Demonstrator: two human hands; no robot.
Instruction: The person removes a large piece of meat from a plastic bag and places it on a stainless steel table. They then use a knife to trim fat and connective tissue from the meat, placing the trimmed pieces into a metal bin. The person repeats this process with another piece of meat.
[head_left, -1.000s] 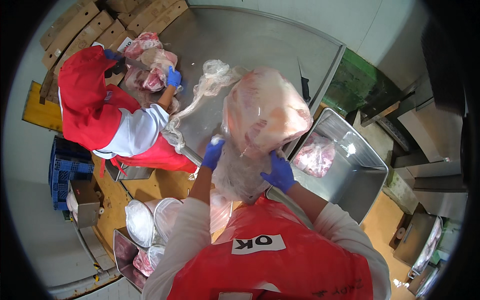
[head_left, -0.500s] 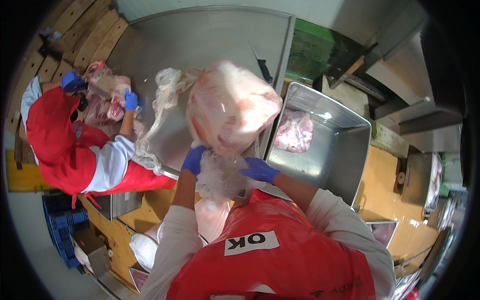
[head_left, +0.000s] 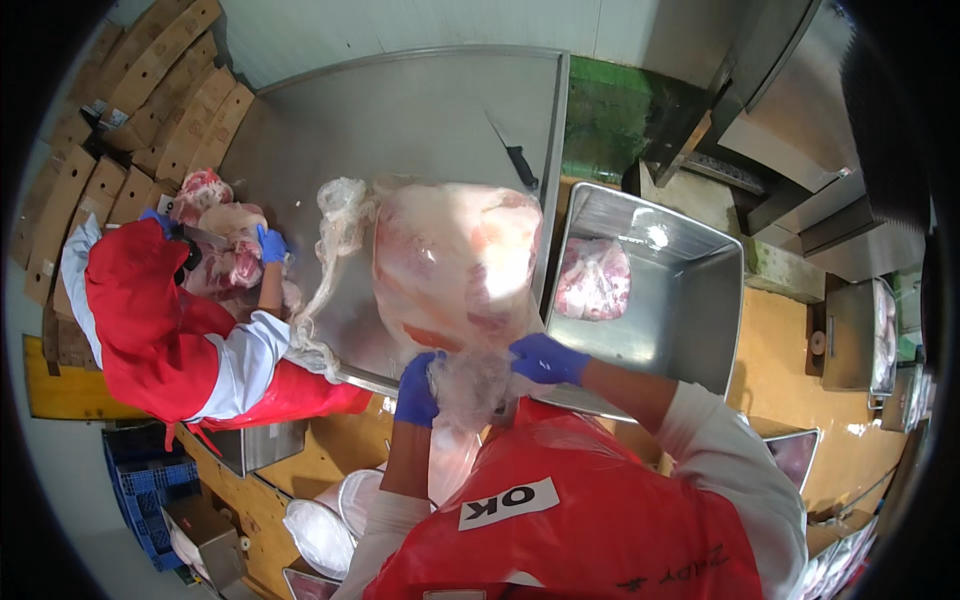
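Note:
A large block of pale, fatty meat [head_left: 450, 265] lies at the table's near right edge, with a clear plastic bag [head_left: 470, 385] around its near end. My left hand [head_left: 418, 390], in a blue glove, is closed on the left side of the bunched plastic. Its right side is gripped by my right hand [head_left: 548, 360], also gloved in blue. Some fingertips are hidden in the folds. Left of the meat, a long strip of crumpled clear plastic [head_left: 330, 240] trails toward the table's near edge.
A black-handled knife [head_left: 520, 165] lies beyond the meat. To the right, a deep metal tub [head_left: 680, 310] holds a bagged meat piece [head_left: 593, 278]. At left a co-worker in red [head_left: 150, 300] holds a knife over meat [head_left: 235, 250]. Cardboard boxes [head_left: 150, 70] stand behind.
The meat was tilted and bulging upward; it now lies flatter and squarer on the table. Both my hands keep hold of the plastic, now bunched closer to me.

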